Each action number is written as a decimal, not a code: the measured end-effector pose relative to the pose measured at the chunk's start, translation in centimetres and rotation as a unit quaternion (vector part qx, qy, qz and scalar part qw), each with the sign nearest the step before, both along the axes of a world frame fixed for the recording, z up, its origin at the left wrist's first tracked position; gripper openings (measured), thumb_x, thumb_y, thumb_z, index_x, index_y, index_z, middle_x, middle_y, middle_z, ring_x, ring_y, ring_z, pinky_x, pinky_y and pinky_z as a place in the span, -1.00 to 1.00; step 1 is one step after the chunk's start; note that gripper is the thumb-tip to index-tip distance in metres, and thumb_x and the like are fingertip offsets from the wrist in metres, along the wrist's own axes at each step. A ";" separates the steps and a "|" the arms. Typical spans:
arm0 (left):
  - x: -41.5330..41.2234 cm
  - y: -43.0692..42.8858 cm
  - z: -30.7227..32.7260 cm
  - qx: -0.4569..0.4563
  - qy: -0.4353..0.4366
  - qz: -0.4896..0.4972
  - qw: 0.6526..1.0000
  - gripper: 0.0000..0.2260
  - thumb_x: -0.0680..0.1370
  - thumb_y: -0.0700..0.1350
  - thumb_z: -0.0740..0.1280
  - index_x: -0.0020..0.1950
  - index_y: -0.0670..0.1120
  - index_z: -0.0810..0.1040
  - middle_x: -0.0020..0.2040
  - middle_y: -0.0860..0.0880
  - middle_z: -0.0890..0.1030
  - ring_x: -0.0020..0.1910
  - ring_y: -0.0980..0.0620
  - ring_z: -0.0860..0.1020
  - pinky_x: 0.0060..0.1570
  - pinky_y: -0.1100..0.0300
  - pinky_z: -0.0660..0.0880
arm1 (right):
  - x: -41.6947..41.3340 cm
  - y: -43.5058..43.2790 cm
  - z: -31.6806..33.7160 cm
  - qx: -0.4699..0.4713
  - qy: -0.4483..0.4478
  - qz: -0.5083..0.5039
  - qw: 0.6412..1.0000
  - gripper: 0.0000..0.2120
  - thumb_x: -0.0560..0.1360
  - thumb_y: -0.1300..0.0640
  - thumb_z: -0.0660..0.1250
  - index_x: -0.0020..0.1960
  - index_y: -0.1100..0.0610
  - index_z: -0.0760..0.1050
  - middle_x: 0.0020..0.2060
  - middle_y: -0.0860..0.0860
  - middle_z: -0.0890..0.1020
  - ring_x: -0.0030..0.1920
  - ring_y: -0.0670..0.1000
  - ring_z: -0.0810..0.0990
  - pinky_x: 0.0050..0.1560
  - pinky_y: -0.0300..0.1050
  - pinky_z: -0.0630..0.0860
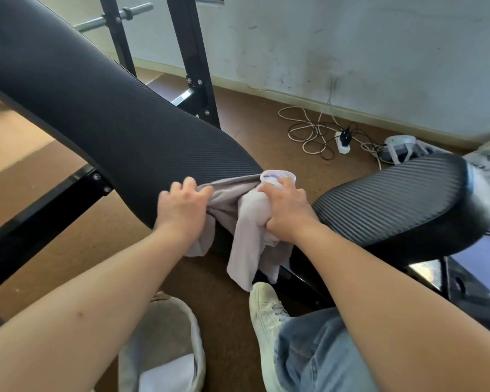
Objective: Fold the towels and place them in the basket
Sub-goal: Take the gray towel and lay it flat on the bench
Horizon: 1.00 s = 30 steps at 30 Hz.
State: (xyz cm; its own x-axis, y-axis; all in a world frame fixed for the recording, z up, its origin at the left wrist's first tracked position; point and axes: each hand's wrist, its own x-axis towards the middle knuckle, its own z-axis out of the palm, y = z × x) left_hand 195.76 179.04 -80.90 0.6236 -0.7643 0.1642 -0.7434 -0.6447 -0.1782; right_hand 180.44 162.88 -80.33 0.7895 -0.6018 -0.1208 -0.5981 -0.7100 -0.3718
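Note:
A pale lilac-grey towel [245, 244] hangs bunched over the low end of a black padded bench back [111, 120]. My left hand [181, 206] grips the towel's left part against the pad. My right hand [286, 210] clutches a wad of the same towel, with loose ends dangling below it. A light fabric basket [194, 332] sits on the floor beneath my left forearm, with a white folded towel [170, 374] inside it.
The bench's black seat pad [393, 205] lies to the right, its steel frame [193, 66] behind. A power strip with tangled cables [343, 140] lies on the brown carpet by the wall. My white shoe [266, 315] and jeans leg stand beside the basket.

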 end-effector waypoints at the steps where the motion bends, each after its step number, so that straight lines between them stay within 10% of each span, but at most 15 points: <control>1: 1.0 0.6 0.7 0.005 -0.022 0.032 0.999 -0.74 0.61 -0.11 0.24 0.30 0.07 0.44 0.07 -0.09 0.43 0.04 -0.15 0.46 -0.12 0.01 0.33 | 0.0 0.1 0.3 0.014 -0.030 0.000 0.999 -0.39 0.43 0.19 0.33 0.42 -0.18 0.34 0.43 0.05 0.20 0.23 0.21 0.35 0.15 0.10 0.51; 7: 3.5 2.8 2.7 0.048 -0.057 0.161 0.984 -0.73 0.57 -0.07 0.33 0.27 0.06 0.48 0.18 -0.09 0.35 0.19 -0.14 0.35 0.14 -0.05 0.36 | 0.5 1.6 1.9 0.074 -0.132 0.008 0.988 -0.35 0.35 0.13 0.41 0.42 -0.09 0.37 0.34 0.07 0.28 0.28 0.23 0.37 0.26 0.18 0.50; 14: 0.0 0.5 0.0 0.045 -0.058 -0.037 0.997 -0.36 0.59 -0.08 0.31 0.61 -0.05 0.11 0.61 -0.16 0.03 0.59 -0.23 0.05 0.50 -0.25 0.04 | 1.1 1.9 0.8 0.171 0.089 0.060 0.979 -0.19 0.50 0.14 0.24 0.63 -0.24 -0.03 0.61 -0.08 -0.36 0.62 0.29 -0.12 0.52 0.31 0.20; 19: -1.9 -0.9 -0.7 0.111 0.132 -0.055 0.984 -0.14 0.53 0.28 0.24 0.66 0.06 -0.17 0.66 -0.11 -0.14 0.62 -0.28 -0.16 0.42 -0.52 -0.14 | 2.1 1.6 0.7 0.110 0.070 -0.015 0.991 0.01 0.25 -0.43 0.39 0.53 0.09 0.22 0.46 0.12 0.28 0.53 0.24 0.16 0.51 0.20 0.18; 21: -1.8 -1.0 -1.2 0.140 0.130 -0.043 0.981 -0.03 0.46 0.43 0.23 0.66 0.06 -0.19 0.66 -0.10 -0.19 0.62 -0.28 -0.23 0.40 -0.53 -0.20 | 1.6 1.3 0.1 0.035 0.062 -0.016 0.997 -0.06 0.30 -0.28 0.47 0.49 0.13 0.17 0.39 0.11 0.31 0.46 0.23 0.22 0.44 0.12 0.29; 26: -2.0 -1.3 -2.2 0.119 0.096 -0.033 0.988 -0.30 0.47 0.44 0.25 0.53 0.17 0.25 0.66 -0.13 -0.11 0.61 -0.30 -0.18 0.42 -0.50 -0.10 | 1.1 0.9 0.6 0.017 0.061 0.024 0.998 -0.12 0.43 0.18 0.32 0.57 -0.29 -0.05 0.59 -0.02 -0.34 0.54 0.34 0.01 0.44 0.24 0.34; 30: -2.4 -1.9 -2.4 0.097 0.076 -0.018 0.992 -0.57 0.57 0.27 0.29 0.33 0.07 0.49 0.61 -0.17 0.08 0.45 -0.27 0.24 0.30 -0.20 0.32 | 0.6 0.7 -0.5 0.014 0.140 0.033 0.989 -0.11 0.40 0.12 0.47 0.50 -0.28 0.01 0.55 0.01 -0.31 0.46 0.38 0.11 0.28 0.22 0.47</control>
